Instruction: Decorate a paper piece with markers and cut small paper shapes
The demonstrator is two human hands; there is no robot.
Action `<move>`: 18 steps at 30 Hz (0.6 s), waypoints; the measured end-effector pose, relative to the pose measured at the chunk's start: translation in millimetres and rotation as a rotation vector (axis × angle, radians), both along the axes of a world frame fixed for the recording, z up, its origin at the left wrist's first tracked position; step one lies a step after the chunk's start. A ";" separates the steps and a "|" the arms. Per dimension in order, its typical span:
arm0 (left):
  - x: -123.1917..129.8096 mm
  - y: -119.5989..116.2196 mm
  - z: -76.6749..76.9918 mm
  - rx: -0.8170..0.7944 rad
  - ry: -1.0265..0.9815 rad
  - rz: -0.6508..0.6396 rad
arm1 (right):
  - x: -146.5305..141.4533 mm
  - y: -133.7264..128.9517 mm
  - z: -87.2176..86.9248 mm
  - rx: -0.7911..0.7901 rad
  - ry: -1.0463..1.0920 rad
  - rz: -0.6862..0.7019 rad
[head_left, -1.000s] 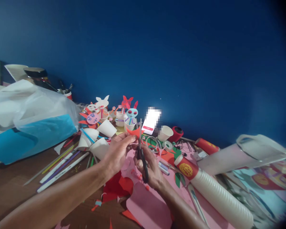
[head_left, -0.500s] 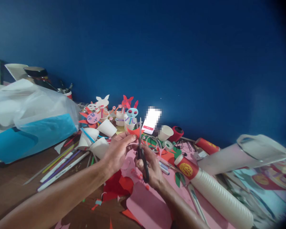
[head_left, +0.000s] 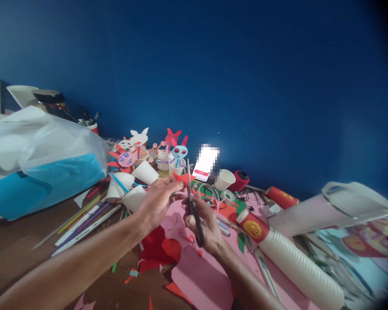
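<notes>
My left hand (head_left: 163, 196) pinches a small piece of orange-red paper (head_left: 180, 177) between thumb and fingers. My right hand (head_left: 205, 221) is wrapped round the black handles of a pair of scissors (head_left: 189, 189), whose blades point up and away and cross the right part of the paper. Whether the blades are fully closed is hard to see. Under the hands lie pink paper (head_left: 200, 275) and red paper (head_left: 161, 252). Just beyond stand paper cups with cut-paper animal figures, among them a blue-faced one (head_left: 179, 152).
A lit phone (head_left: 207, 162) leans near the blue wall. Stacked paper cups (head_left: 297, 262) lie at the right. Several pens (head_left: 80, 230) and tipped cups (head_left: 120, 187) are on the left, beside a plastic bag (head_left: 51, 142). A tape roll (head_left: 227, 196) lies past my right hand.
The scissors have tilted slightly to the left, their tips shifting a little across the orange-red paper. My left hand stays almost still.
</notes>
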State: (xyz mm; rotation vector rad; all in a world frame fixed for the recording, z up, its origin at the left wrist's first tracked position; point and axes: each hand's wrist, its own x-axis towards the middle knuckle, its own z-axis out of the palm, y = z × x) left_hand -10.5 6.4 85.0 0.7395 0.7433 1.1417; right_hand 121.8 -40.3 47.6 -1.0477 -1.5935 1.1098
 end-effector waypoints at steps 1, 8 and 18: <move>-0.4 0.3 -0.4 0.005 0.007 0.001 | 0.2 0.0 -0.1 -0.002 0.001 0.001; -5.2 6.0 -4.6 0.031 0.030 -0.029 | 4.9 1.1 1.3 -0.043 -0.018 0.012; -12.4 11.0 -3.0 0.135 0.226 -0.060 | 9.3 4.4 7.4 0.005 -0.107 0.061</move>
